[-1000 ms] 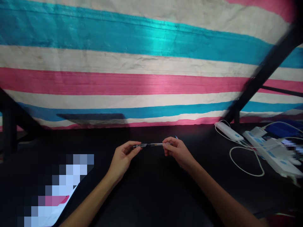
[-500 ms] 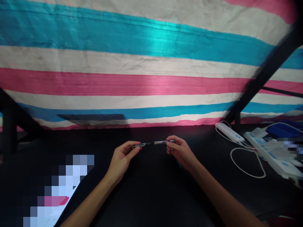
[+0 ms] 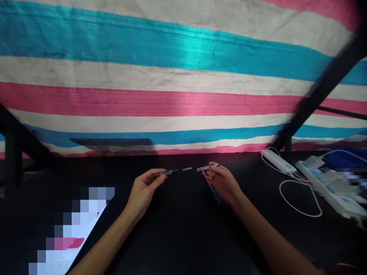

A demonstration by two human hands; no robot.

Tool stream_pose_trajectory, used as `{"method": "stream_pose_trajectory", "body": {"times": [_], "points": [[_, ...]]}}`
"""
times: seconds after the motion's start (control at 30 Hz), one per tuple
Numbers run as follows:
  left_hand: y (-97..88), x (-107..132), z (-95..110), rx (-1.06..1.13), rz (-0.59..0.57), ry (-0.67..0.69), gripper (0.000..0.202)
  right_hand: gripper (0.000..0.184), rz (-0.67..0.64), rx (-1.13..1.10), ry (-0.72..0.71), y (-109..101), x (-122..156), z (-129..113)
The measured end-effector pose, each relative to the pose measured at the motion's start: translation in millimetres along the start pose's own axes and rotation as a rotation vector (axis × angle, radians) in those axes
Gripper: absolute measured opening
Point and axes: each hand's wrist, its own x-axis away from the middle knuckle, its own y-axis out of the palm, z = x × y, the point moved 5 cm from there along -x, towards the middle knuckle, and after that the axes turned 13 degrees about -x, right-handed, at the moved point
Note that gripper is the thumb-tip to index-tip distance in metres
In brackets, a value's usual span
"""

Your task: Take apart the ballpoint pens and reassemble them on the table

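My left hand pinches one piece of a pen, its thin inner end pointing right. My right hand pinches the other piece, a clear barrel or cap, held level just right of the first piece with a small gap between them. Several more pens, red and blue, are tucked under the fingers of my right hand and slant down toward the wrist. Both hands hover over a black table.
A striped pink, blue and white cloth hangs behind the table. At the right lie a white power bank, a looped white cable and white boxes. A blurred paper lies at the front left. A black bar slants up right.
The pen was one joined piece held between both hands. Now the hands have moved apart and it is in two pieces. More pens now show under my right hand.
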Motion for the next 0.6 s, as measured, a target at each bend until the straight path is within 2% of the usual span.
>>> {"method": "stream_pose_trajectory", "body": {"times": [0.6], "points": [[2.7,1.4,1.4,0.0,-0.026,-0.001,0.027,0.021,0.002,0.018,-0.012,2.2,2.2,4.7]]}}
